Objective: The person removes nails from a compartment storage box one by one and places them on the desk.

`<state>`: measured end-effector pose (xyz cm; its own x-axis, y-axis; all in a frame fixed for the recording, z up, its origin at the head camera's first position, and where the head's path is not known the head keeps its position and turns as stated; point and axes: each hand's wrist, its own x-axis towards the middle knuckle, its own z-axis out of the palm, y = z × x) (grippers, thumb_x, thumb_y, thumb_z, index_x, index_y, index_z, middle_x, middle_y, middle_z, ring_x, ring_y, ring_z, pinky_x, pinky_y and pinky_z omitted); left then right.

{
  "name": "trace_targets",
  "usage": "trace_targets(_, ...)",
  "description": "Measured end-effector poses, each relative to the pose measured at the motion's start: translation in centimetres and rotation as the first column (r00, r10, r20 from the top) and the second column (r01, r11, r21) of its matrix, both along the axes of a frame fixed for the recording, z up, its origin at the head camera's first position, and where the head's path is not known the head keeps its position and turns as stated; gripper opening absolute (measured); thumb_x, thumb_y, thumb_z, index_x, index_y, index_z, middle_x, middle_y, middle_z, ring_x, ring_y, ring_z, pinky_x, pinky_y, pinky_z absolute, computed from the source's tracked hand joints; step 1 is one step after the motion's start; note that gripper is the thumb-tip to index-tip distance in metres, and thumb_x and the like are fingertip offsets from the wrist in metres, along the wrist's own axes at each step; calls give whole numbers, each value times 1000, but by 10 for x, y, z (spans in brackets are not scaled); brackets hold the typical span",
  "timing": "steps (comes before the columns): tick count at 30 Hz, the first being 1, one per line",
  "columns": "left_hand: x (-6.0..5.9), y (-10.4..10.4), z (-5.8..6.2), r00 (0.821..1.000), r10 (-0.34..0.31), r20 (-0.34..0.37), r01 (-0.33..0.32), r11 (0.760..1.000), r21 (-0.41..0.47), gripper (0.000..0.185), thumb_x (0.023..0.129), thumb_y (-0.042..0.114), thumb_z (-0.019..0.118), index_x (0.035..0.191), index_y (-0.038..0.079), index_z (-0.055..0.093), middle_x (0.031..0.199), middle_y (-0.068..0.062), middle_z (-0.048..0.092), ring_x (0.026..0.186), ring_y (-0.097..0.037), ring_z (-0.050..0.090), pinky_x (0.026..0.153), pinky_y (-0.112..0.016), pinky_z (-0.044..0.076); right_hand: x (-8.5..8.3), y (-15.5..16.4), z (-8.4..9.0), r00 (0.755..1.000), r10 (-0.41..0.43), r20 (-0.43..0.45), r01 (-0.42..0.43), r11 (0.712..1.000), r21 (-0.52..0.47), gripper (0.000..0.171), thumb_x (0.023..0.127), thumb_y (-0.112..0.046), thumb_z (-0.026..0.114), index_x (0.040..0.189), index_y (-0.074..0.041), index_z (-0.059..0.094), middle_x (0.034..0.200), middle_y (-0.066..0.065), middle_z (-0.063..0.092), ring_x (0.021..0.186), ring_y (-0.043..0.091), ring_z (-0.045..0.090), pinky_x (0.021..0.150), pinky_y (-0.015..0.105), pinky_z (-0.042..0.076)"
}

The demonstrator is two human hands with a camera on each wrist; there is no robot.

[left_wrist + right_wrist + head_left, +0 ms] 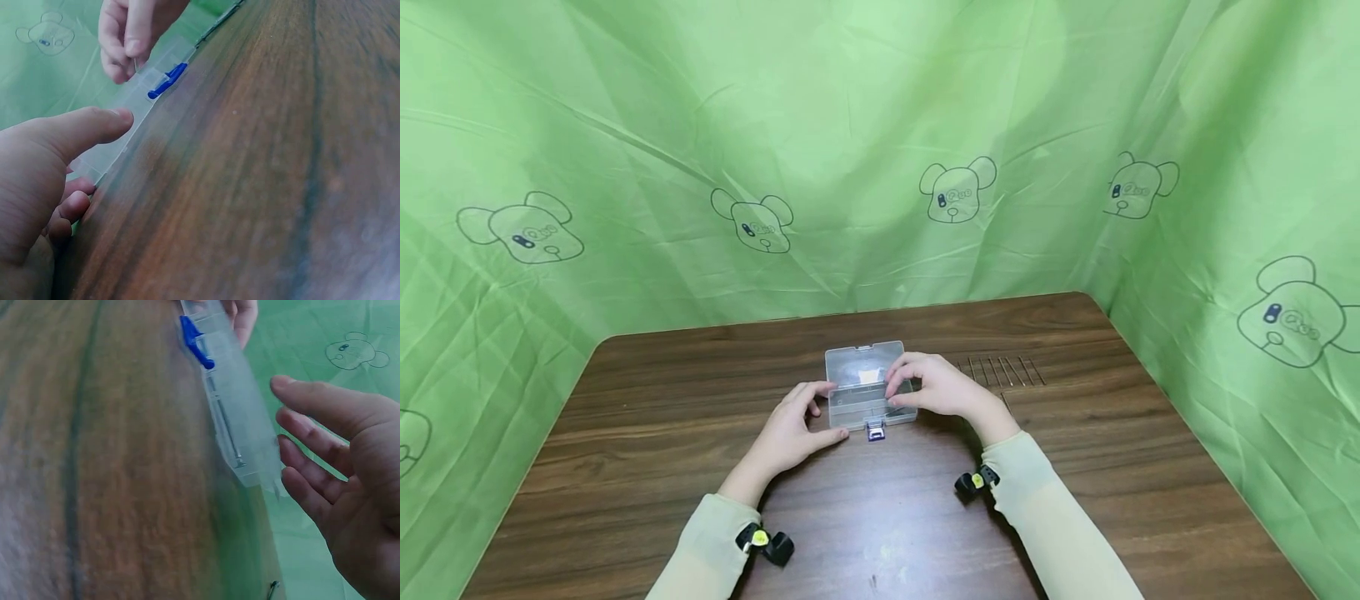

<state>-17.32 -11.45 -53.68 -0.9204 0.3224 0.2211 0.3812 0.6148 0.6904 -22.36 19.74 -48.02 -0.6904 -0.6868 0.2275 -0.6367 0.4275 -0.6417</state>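
A clear plastic box point(868, 398) with its lid point(857, 363) raised stands on the table, a blue latch point(876, 432) at its front. My left hand point(790, 425) holds the box's left end, thumb at the front corner and fingers along the side. Over the right part of the box is my right hand point(928, 385); in the right wrist view its thumb and fingers are apart with nothing between them. A long thin metal nail point(226, 428) shows through the box's front wall. Whether its tip is pointed is hidden.
Several similar nails point(1004, 372) lie in a row to the right of the box, with a single nail point(1007, 404) nearer, partly behind the right wrist. The brown wooden table point(647, 417) is bounded by green curtains point(850, 250) at the back and sides.
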Motion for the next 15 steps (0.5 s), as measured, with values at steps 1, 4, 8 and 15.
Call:
trace_targets(1,0,0,0,1000,-2,-1,2,1000,2,77,84,42,97,149,19,63,126,3,64,99,-13,58,86,-37,49,0,0,0,1000,8,-6,-8,1000,18,6,94,-15,88,99,-15,84,120,4,75,119,22,66,109,45,50)
trace_targets(4,1,0,2,1000,-5,-2,5,1000,3,77,84,42,97,148,18,63,126,3,64,99,-13,58,86,-37,49,1,-2,-1,1000,18,-24,-17,997,78,6,93,-17,89,98,-17,86,116,-1,75,117,20,65,108,45,50)
trace_targets(8,0,0,3,1000,-5,-4,5,1000,-2,77,84,42,97,148,18,63,126,3,64,99,-13,58,86,-37,49,0,-4,-4,999,27,-30,-22,991,134,5,93,-20,88,98,-19,86,113,-7,74,116,18,64,108,46,48)
trace_targets(15,1,0,4,1000,-7,-2,7,1000,-3,77,84,42,98,148,18,63,127,3,64,99,-14,58,86,-37,50,1,-7,-3,997,59,-49,-51,988,143,5,90,-17,90,96,-18,88,113,-4,76,117,21,64,108,44,48)
